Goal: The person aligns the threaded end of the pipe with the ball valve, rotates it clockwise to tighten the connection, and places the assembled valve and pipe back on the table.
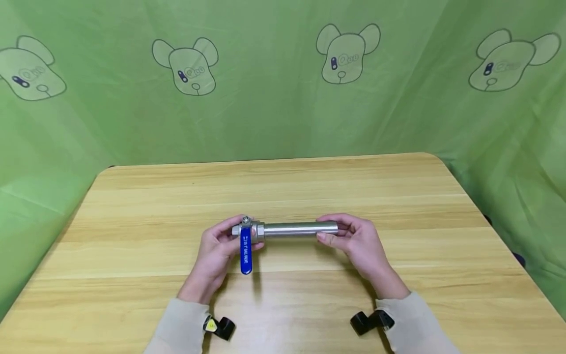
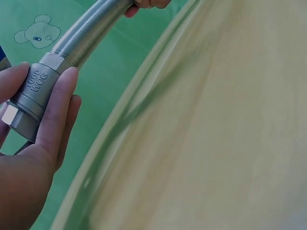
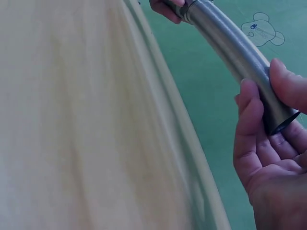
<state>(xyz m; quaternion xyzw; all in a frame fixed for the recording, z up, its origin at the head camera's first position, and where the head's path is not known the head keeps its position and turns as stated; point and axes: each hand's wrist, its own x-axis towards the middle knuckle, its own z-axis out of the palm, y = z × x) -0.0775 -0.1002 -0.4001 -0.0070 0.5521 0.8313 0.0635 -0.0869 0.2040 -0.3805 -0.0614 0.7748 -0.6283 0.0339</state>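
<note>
Held level above the table, a steel ball valve joins a straight steel pipe. The valve's blue lever handle points toward the person and bears white lettering. My left hand grips the valve body, thumb on one side and fingers on the other; raised lettering on the valve body shows in the left wrist view. At the pipe's far right end, my right hand pinches the tube between thumb and fingers. The pipe's open end faces the right palm in the right wrist view.
A wooden table with rounded far corners lies under both hands. Behind and beside it hangs a green curtain printed with bear faces. Black wrist cameras sit at both light sleeves.
</note>
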